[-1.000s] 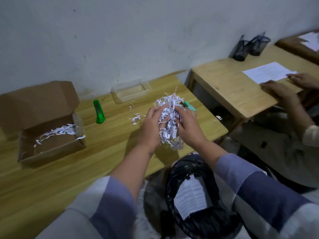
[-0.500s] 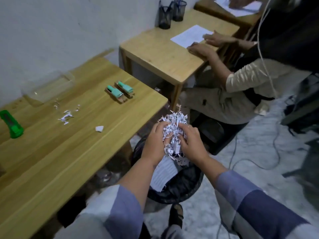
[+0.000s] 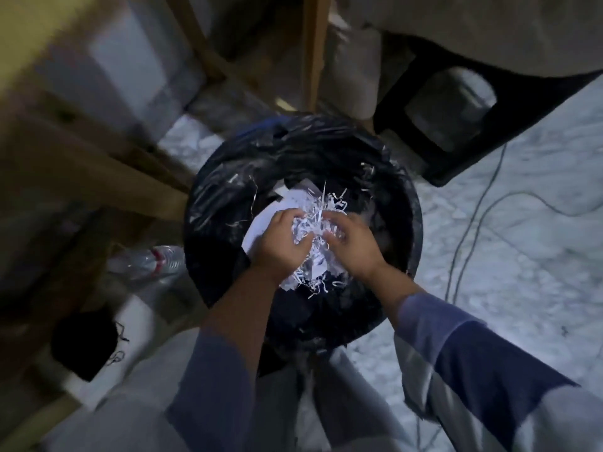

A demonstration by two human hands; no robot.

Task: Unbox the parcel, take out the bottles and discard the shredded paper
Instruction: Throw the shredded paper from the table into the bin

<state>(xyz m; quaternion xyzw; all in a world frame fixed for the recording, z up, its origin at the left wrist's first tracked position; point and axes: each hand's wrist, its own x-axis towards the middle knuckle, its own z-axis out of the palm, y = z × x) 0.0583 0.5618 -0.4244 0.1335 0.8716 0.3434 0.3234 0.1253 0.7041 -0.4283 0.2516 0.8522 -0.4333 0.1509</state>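
No legible writing anywhere; left hand [image 3: 280, 247] and right hand [image 3: 350, 246] together, both clutching the shredded paper [image 3: 315, 223] over the mouth of the black-lined bin [image 3: 228, 190]; white sheets inside it; plastic bottle [image 3: 146, 261] on floor left of bin, cable [image 3: 473, 223] right; half a second ago the wad was level with the worktop edge, now lower, over the bin.

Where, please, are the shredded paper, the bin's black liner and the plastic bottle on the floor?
shredded paper [image 3: 315, 223]: head view, on the clump between the hands.
black liner [image 3: 313, 148]: head view, on its far rim.
plastic bottle [image 3: 146, 263]: head view, on its clear body.
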